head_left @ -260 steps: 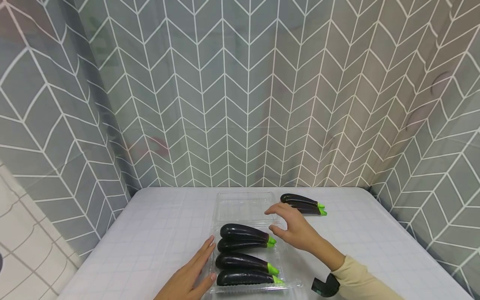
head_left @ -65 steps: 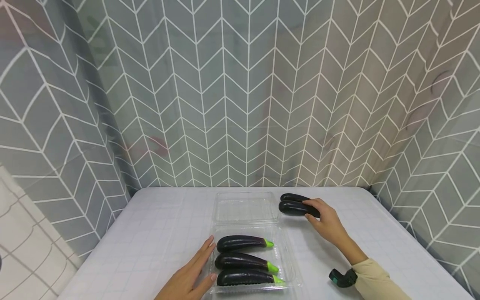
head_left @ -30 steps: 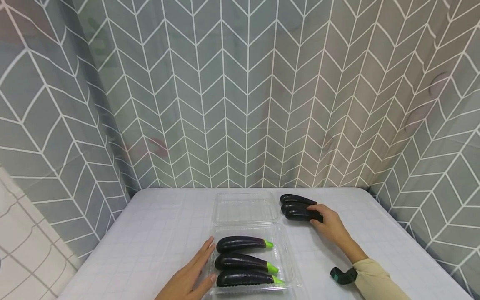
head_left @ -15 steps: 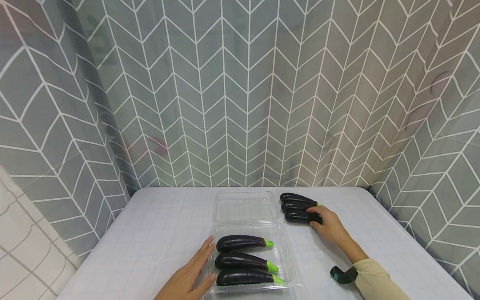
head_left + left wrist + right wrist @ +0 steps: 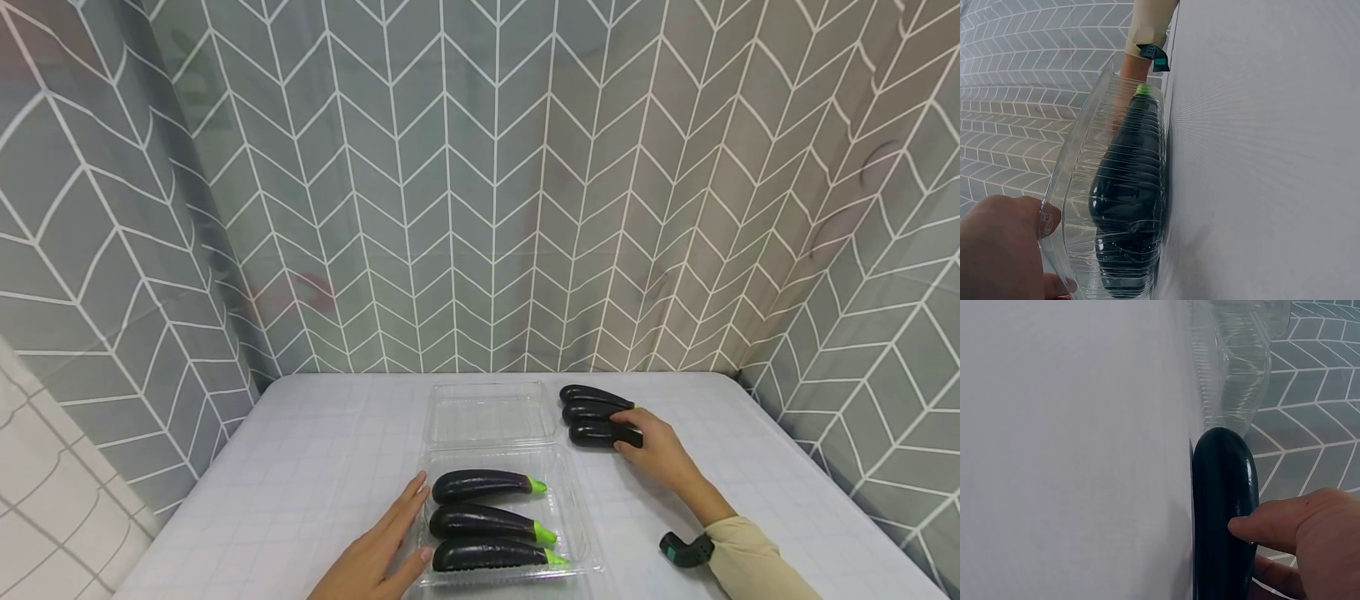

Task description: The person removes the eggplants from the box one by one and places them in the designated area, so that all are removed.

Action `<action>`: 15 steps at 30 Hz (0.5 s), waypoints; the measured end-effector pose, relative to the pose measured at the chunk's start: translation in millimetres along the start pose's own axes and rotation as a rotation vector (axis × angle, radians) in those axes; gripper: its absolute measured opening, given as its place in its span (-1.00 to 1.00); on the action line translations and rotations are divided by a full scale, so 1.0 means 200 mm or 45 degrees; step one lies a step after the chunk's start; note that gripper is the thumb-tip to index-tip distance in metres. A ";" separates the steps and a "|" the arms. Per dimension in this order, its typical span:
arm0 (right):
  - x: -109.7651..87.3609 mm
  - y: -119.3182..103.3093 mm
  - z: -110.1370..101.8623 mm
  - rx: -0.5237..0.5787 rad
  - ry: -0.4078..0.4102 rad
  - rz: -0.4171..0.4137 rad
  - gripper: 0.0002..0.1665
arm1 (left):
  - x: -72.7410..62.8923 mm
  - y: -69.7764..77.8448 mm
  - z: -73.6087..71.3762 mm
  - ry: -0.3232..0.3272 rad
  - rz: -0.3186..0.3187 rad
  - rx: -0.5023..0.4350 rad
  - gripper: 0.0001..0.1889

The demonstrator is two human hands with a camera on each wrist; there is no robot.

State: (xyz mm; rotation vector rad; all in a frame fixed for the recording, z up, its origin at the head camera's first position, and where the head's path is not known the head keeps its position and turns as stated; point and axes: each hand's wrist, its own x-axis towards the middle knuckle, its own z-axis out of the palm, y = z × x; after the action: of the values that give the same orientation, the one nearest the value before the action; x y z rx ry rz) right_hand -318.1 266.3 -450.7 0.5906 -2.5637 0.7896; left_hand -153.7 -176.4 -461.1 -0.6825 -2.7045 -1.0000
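In the head view my right hand [image 5: 660,450] holds the nearest of three dark eggplants that lie side by side at the back right. Its thumb lies on the side of that eggplant [image 5: 1219,487] in the right wrist view; the stem end is hidden by the hand. My left hand [image 5: 378,546] rests with extended fingers along the left rim of a clear plastic clamshell box [image 5: 581,533]. Inside the box lie three more eggplants [image 5: 491,522] with green stem ends pointing right. In the left wrist view, the left fingertips [image 5: 1052,219] touch the box rim.
The box's open lid [image 5: 491,414] lies flat behind it, left of the eggplant row. All stands on a white cloth-covered table [image 5: 322,450], with grey chevron-patterned curtains [image 5: 480,208] around its back and sides. A black device [image 5: 686,550] is worn on the right wrist.
One eggplant has gone from the box to the front of the row at the back right, carried by my right hand. My left hand has stayed at the box rim.
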 end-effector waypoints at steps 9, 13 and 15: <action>0.01 -0.10 -0.02 0.025 0.043 -0.100 -0.56 | 0.00 0.00 0.00 -0.009 -0.008 -0.008 -0.23; 0.02 -0.22 -0.06 0.073 0.082 -0.181 -0.58 | 0.00 0.00 0.00 -0.025 -0.025 0.000 -0.22; 0.03 -0.28 -0.07 0.097 0.086 -0.224 -0.58 | 0.00 0.00 0.00 -0.023 -0.028 0.005 -0.22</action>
State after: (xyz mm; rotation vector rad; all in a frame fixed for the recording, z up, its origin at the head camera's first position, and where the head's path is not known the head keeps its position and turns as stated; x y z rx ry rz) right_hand -292.6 230.9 -412.5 0.7872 -2.3903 0.8341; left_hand -153.1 -176.6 -460.1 -0.6660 -2.7344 -0.9979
